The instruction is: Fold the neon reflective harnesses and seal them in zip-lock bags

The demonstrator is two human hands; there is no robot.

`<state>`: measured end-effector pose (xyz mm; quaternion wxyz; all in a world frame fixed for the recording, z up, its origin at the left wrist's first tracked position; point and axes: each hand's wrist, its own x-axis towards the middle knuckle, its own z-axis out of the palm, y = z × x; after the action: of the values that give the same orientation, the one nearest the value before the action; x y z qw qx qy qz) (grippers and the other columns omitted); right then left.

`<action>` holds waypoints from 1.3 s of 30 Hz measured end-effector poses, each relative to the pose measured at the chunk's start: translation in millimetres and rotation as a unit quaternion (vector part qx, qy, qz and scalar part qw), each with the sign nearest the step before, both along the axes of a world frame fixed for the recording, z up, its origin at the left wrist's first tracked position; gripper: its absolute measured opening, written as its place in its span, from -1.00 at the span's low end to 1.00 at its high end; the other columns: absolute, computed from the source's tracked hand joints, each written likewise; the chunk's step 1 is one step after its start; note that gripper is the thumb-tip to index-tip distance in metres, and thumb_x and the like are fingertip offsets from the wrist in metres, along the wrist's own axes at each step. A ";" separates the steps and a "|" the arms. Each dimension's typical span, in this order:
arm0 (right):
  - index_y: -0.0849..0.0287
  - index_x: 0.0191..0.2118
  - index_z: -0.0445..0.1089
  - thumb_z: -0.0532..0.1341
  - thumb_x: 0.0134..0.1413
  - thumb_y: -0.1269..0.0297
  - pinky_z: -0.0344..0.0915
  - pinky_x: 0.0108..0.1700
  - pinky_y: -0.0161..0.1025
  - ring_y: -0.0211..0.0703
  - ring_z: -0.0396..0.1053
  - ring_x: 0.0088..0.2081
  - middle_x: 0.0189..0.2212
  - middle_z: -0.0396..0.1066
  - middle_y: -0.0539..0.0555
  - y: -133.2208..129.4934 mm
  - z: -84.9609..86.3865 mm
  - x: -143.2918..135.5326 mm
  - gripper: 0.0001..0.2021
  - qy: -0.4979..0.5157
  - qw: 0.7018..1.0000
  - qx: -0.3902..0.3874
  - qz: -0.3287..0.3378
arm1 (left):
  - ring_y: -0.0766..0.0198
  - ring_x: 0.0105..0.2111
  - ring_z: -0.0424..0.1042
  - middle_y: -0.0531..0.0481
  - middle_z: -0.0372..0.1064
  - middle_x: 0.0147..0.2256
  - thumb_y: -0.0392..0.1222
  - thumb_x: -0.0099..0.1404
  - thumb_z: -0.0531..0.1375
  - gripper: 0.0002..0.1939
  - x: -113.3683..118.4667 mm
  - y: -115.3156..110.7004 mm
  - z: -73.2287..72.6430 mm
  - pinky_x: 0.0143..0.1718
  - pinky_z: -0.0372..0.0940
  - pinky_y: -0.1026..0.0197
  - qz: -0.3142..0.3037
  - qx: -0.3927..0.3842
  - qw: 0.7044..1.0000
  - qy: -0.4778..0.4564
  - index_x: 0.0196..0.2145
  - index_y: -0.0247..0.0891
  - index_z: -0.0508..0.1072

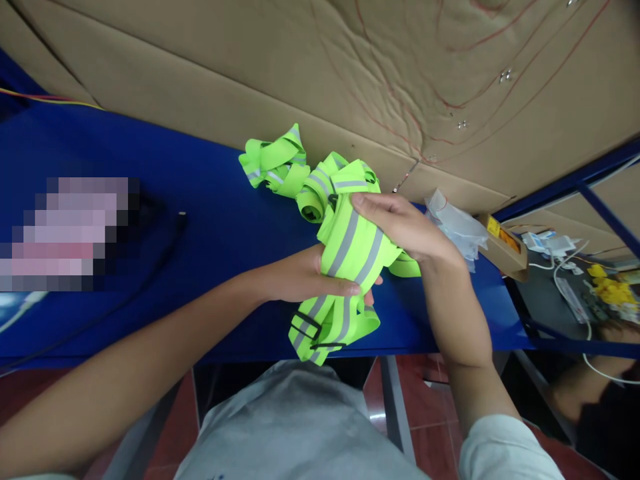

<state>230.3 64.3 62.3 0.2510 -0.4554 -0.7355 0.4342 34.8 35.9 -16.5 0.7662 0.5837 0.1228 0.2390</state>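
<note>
A bundle of neon-green reflective straps with grey stripes is held between my two hands above the blue table. My left hand grips its lower part, thumb laid across the front and fingertips showing behind. The upper right edge is pinched by my right hand, whose other fingers are mostly hidden behind the bundle. Black buckles hang at the lower end, below my left hand. Just beyond lie a rolled green strap and, farther left, another folded green strap, both against the cardboard.
A brown cardboard panel rises behind the blue table. To the right are clear plastic bags and a small carton. A black cable and a pixelated item lie left. Another person's arm shows at far right.
</note>
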 end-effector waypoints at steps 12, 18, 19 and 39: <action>0.18 0.23 0.45 0.31 0.23 -0.21 0.35 0.26 0.02 0.14 0.44 0.21 0.19 0.49 0.23 -3.2 -13.9 -8.6 -0.35 -0.155 0.958 0.200 0.136 | -0.01 -0.05 0.65 -0.20 0.67 -0.12 -0.05 0.30 0.45 -0.69 -3.4 10.4 -5.0 0.01 0.52 0.09 0.092 0.033 0.995 0.003 -0.11 -0.34 0.68; 0.16 0.23 0.47 0.42 0.13 -0.04 0.33 0.29 0.08 0.16 0.44 0.23 0.21 0.49 0.21 4.4 -30.2 -12.8 -0.38 -0.153 0.959 0.231 0.055 | -0.05 -0.10 0.67 -0.24 0.67 -0.15 -0.21 0.18 0.50 -0.64 -1.7 13.6 -14.7 0.01 0.54 0.05 0.051 -0.173 0.981 -0.070 -0.07 -0.34 0.67; 0.16 0.24 0.46 0.43 0.11 -0.04 0.31 0.30 0.08 0.17 0.42 0.25 0.23 0.48 0.22 6.1 -30.7 -12.3 -0.36 -0.152 0.957 0.242 0.041 | -0.05 -0.09 0.67 -0.26 0.67 -0.13 -0.22 0.18 0.49 -0.65 -0.4 13.2 -15.1 0.02 0.54 0.05 0.037 -0.199 0.976 -0.082 -0.07 -0.35 0.67; -0.02 0.41 0.24 0.15 0.44 -0.04 0.28 0.41 0.07 0.01 0.26 0.40 0.40 0.29 0.11 36.1 -1.0 55.5 -0.46 -0.087 0.981 0.040 0.166 | 0.04 -0.10 0.65 -0.25 0.64 -0.07 -0.24 0.34 0.39 -0.45 9.2 -0.6 -15.9 -0.04 0.52 0.04 0.042 -0.149 0.987 -0.042 0.25 -0.30 0.47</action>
<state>285.8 100.5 61.4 0.1280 -0.3524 -0.8371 0.3984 44.0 35.3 -32.4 0.8383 0.4471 0.1488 0.2742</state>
